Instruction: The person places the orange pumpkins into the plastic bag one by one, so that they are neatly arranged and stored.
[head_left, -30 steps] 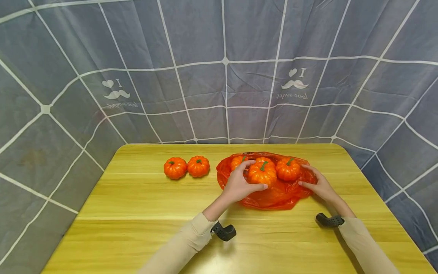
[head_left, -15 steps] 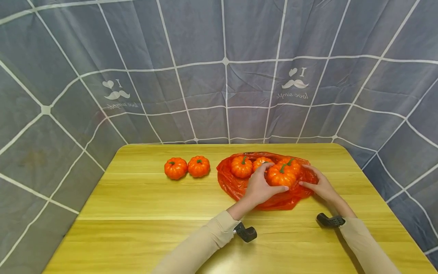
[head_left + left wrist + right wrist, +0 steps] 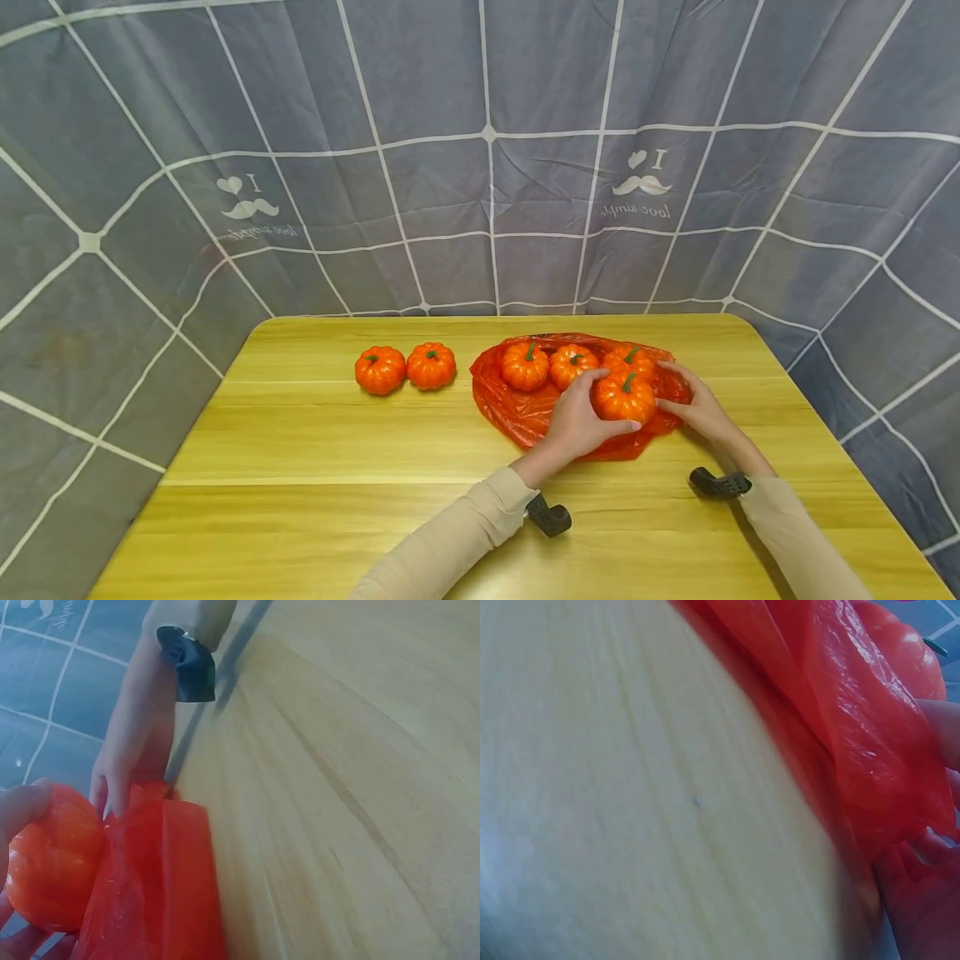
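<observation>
In the head view my left hand (image 3: 581, 423) grips a small orange pumpkin (image 3: 624, 398) with a green stem, over the right part of a red plastic bag (image 3: 517, 412). Thumb and fingers lie round its sides; the left wrist view shows the same pumpkin (image 3: 56, 862) beside the bag's raised edge (image 3: 184, 877). My right hand (image 3: 701, 410) holds the bag's right edge, the thin plastic (image 3: 889, 772) between thumb and fingers in the right wrist view. Three other pumpkins lie on the bag: one at left (image 3: 525, 367), one in the middle (image 3: 573, 364), one behind the held pumpkin (image 3: 628, 358).
Two more orange pumpkins sit side by side to the left of the bag, a left one (image 3: 380, 371) and a right one (image 3: 431, 366). They stand on a wooden table (image 3: 315, 450). A grey curtain (image 3: 420, 192) with white lines hangs behind and at both sides.
My left hand has carried its pumpkin to the right and slightly nearer me, uncovering the left and middle pumpkins on the bag. The right hand stays at the bag's edge.
</observation>
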`<state>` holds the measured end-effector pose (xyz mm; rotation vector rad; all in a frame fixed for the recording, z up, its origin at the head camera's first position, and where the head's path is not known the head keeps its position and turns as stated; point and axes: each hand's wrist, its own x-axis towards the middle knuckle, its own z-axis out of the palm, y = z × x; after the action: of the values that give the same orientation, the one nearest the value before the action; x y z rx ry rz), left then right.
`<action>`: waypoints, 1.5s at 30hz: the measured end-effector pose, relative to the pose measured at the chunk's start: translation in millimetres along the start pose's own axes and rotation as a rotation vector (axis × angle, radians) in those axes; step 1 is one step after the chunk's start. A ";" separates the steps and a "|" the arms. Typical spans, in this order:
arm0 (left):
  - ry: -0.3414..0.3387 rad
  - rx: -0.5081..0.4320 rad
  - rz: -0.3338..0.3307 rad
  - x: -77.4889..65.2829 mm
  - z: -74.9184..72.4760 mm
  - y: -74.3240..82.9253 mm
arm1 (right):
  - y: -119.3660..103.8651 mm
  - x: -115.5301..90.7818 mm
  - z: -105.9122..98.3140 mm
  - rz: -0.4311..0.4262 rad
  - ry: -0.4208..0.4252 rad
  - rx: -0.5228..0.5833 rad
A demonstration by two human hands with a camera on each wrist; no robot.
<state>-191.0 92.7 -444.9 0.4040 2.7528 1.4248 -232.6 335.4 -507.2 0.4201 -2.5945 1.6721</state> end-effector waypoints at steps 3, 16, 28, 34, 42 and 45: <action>-0.013 0.011 0.001 -1.6 1.1 -1.1 | -0.9 -0.7 -0.1 0.005 -0.003 -0.002; -0.016 0.016 -0.018 -4.8 5.2 -8.1 | -3.8 -0.9 0.6 0.040 0.006 -0.019; 0.015 0.012 -0.049 -3.3 8.1 -11.5 | -0.9 0.1 3.0 -0.010 -0.024 0.110; 0.010 0.045 -0.041 -2.6 8.9 -13.8 | -0.6 0.1 -0.6 0.000 -0.035 0.046; -0.013 0.115 -0.048 -2.1 13.5 -17.3 | -2.4 -0.3 -0.2 0.020 -0.039 0.017; -0.016 0.127 -0.047 -2.7 14.5 -17.8 | -2.5 -0.4 0.1 0.020 -0.044 0.031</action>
<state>-190.4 93.9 -468.0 0.3490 2.8290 1.2363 -231.7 334.4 -505.1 0.4385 -2.6154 1.7310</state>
